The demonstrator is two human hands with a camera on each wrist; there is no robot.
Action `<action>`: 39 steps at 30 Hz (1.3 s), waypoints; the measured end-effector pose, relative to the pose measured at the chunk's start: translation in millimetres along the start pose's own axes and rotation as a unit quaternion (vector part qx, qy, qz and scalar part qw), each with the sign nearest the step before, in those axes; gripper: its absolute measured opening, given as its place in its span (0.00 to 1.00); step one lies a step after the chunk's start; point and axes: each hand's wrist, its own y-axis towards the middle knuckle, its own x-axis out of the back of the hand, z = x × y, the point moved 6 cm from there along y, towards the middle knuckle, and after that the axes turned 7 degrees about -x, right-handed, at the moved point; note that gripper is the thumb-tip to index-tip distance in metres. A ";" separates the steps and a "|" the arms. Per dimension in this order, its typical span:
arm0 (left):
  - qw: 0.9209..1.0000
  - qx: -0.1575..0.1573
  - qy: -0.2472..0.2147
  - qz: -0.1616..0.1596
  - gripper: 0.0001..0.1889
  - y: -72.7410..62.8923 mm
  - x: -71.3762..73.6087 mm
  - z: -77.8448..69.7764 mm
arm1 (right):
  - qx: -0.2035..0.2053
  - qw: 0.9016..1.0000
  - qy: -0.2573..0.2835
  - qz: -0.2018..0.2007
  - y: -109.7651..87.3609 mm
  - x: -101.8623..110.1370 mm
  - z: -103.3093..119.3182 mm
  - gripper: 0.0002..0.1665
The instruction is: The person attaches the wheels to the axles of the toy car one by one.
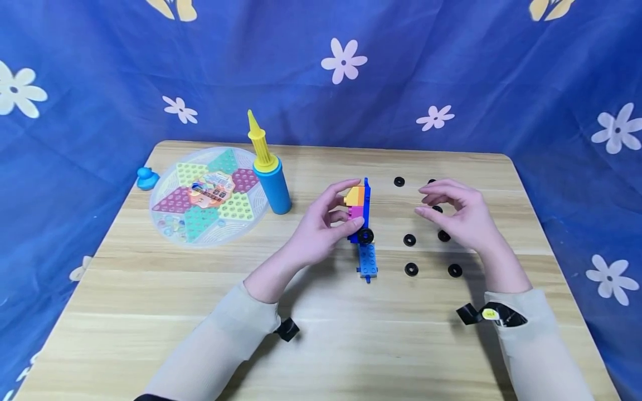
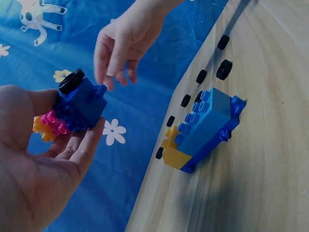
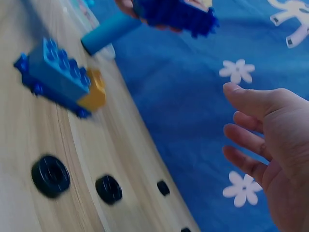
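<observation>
My left hand (image 1: 321, 229) pinches a toy block car (image 2: 84, 104) between thumb and fingers, raised above the table. It has a dark blue base with pink and orange blocks, and one black wheel (image 1: 365, 236) shows on its side. Below it, a second block car (image 3: 58, 72), light blue and yellow on a dark blue base, rests on the table; its axle stubs are bare. My right hand (image 1: 463, 217) hovers over the loose black wheels at the right, its fingers loosely bent and holding nothing, as the right wrist view (image 3: 289, 130) shows.
Several loose black wheels (image 1: 409, 240) lie scattered on the wooden table (image 1: 381, 340). At the left are a round Chinese checkers board (image 1: 163, 206), a blue and yellow hand pump (image 1: 275, 189) and a small blue toy duck (image 1: 147, 179). A blue flowered cloth (image 1: 281, 72) hangs behind.
</observation>
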 end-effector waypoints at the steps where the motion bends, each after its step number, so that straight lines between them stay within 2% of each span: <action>1: 1.000 0.001 -0.001 0.001 0.36 0.0 0.0 0.3 | -0.006 1.000 -0.005 -0.001 -0.1 3.0 -3.8 0.26; 5: 1.000 0.009 0.004 0.002 0.36 -0.6 0.9 2.1 | -0.032 0.999 -0.017 -0.001 -0.1 13.5 -22.2 0.25; 10: 1.000 0.015 0.010 0.002 0.35 -0.6 2.5 4.9 | -0.087 0.995 -0.050 -0.008 -1.1 25.4 -52.6 0.24; 15: 1.000 0.015 0.014 0.002 0.34 -0.8 3.4 5.7 | -0.157 0.983 -0.098 -0.001 -7.0 32.4 -85.6 0.23; 20: 1.000 0.019 0.010 0.003 0.34 -1.2 3.7 6.4 | -0.199 0.972 -0.123 0.018 -14.3 34.1 -110.7 0.25; 23: 1.000 0.022 0.008 0.003 0.34 -1.8 3.6 6.0 | -0.210 0.968 -0.139 0.023 -17.4 35.0 -119.7 0.24; 33: 1.000 0.018 0.009 0.005 0.34 -3.0 3.7 4.0 | -0.207 0.958 -0.194 0.051 -26.5 35.6 -134.4 0.23; 39: 1.000 0.016 0.017 0.006 0.33 -2.6 4.0 3.9 | -0.189 0.962 -0.195 0.038 -23.3 35.0 -131.6 0.20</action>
